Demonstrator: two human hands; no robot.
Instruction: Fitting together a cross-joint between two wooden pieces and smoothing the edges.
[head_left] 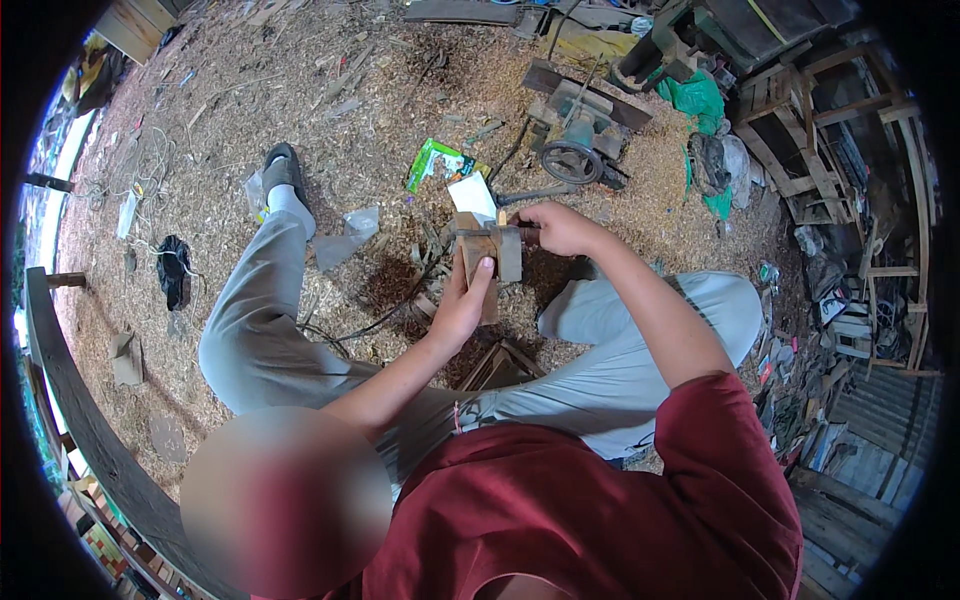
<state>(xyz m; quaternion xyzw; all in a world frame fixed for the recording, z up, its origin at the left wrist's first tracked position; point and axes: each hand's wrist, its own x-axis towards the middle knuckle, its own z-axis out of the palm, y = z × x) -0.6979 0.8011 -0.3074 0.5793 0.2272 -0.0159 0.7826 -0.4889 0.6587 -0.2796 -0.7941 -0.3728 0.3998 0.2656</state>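
Left hand clasps wooden block assembly, seemingly to steady it. Right hand curls alongside; can't tell if pinching.

We identify a woodworking workshop: wood shavings litter the floor; a handwheel machine stands beyond the right hand.
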